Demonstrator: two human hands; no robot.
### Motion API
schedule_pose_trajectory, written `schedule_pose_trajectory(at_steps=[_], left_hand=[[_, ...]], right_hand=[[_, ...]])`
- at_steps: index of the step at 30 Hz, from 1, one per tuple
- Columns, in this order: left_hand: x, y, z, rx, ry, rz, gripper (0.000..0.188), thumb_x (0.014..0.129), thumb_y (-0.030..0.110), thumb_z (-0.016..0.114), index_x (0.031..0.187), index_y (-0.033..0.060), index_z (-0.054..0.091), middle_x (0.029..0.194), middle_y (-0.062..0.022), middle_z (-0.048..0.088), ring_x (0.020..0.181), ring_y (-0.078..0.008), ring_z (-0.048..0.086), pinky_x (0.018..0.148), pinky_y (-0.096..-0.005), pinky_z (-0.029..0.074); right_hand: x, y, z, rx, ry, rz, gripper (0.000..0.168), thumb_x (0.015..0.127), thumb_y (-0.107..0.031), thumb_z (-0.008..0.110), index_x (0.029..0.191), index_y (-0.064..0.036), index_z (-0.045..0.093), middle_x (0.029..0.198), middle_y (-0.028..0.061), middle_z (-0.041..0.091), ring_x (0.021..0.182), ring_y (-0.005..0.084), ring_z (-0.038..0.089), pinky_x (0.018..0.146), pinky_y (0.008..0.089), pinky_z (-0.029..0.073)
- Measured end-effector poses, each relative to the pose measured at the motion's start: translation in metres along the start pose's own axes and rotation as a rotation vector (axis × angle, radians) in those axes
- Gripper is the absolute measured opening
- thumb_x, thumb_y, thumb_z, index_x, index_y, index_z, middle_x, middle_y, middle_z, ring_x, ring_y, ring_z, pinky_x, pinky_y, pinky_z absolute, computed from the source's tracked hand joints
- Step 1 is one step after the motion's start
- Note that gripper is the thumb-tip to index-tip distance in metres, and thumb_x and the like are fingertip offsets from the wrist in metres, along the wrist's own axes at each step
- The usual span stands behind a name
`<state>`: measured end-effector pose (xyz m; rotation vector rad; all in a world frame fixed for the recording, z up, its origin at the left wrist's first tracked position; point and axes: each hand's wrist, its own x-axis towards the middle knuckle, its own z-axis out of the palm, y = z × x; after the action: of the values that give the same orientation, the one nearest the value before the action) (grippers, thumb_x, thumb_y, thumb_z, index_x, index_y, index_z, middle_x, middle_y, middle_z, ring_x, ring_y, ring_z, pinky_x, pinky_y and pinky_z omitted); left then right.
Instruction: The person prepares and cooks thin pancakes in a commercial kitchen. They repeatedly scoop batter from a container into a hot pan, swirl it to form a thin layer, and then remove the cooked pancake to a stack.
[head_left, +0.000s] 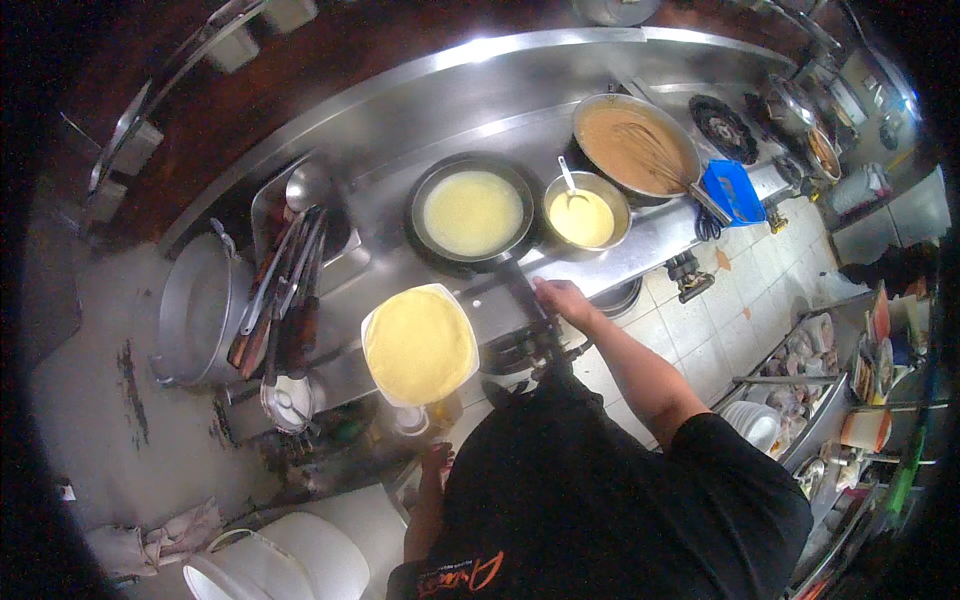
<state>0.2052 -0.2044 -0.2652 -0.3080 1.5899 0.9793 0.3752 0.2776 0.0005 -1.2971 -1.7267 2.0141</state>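
Note:
A round black frying pan (474, 212) with a thin layer of pale yellow batter sits on the stove. My right hand (564, 300) is at the end of the pan's dark handle, its fingers curled; whether they grip it is hard to tell. My left hand (437, 459) hangs low beside my body, partly hidden, and what its fingers do is unclear. In front of me a stack of yellow crepes (420, 345) lies on a white square plate. Right of the pan, a metal bowl of yellow batter (583, 217) holds a white-handled ladle (567, 174).
A large pan of brown sauce (634, 146) with a whisk (660, 157) stands behind the bowl, near a blue tray (733, 193). Ladles and tongs (289, 277) lie at left beside a big aluminium pot (196, 307). White buckets (300, 559) stand at lower left.

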Motion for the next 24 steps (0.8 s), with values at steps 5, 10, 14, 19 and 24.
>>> schedule_pose_trajectory(at_steps=[5,10,14,19,24], left_hand=[[-0.001,-0.003,-0.004,-0.502,-0.145,-0.083,0.015,0.09,0.019,0.059,0.1,0.009,0.062,0.068,-0.0048,0.053,0.051,-0.0162,0.05,0.042,-0.026,0.038],[-0.008,-0.007,-0.005,-0.078,-0.088,0.072,0.008,0.089,0.018,0.061,0.087,0.0122,0.056,0.067,-0.0029,0.052,0.05,-0.0129,0.049,0.041,-0.0255,0.036],[-0.003,-0.007,-0.004,-0.243,-0.183,0.095,0.009,0.087,0.012,0.063,0.083,0.0122,0.055,0.065,-0.0028,0.052,0.048,-0.0119,0.048,0.041,-0.0254,0.036],[-0.012,-0.002,0.0,-0.108,-0.039,0.04,0.011,0.085,0.008,0.065,0.095,0.0047,0.063,0.066,-0.005,0.057,0.048,-0.013,0.05,0.042,-0.0248,0.039],[-0.017,-0.006,0.01,-0.132,-0.006,0.116,0.019,0.084,0.013,0.068,0.098,0.0012,0.063,0.069,-0.0056,0.059,0.049,-0.0139,0.052,0.043,-0.0279,0.041]], right_hand=[[0.002,0.003,0.002,0.014,0.028,-0.017,0.053,0.095,-0.054,0.058,0.086,-0.002,0.064,0.077,-0.0004,0.056,0.067,0.0103,0.047,0.062,0.0261,0.038],[0.01,0.015,0.003,0.009,0.053,-0.082,0.052,0.094,-0.053,0.058,0.088,-0.002,0.065,0.078,0.0,0.056,0.069,0.0107,0.047,0.064,0.0262,0.039],[0.044,0.063,-0.01,-0.158,0.069,-0.156,0.053,0.094,-0.054,0.057,0.088,-0.002,0.065,0.079,0.0003,0.057,0.071,0.0113,0.048,0.067,0.0265,0.04],[0.046,0.064,-0.011,-0.203,0.013,-0.201,0.052,0.094,-0.053,0.058,0.092,-0.002,0.066,0.082,0.0011,0.058,0.074,0.012,0.048,0.07,0.0269,0.04],[0.04,0.048,-0.007,-0.195,-0.03,-0.21,0.047,0.093,-0.048,0.06,0.098,-0.002,0.066,0.084,0.003,0.061,0.076,0.0131,0.052,0.071,0.0284,0.042]])
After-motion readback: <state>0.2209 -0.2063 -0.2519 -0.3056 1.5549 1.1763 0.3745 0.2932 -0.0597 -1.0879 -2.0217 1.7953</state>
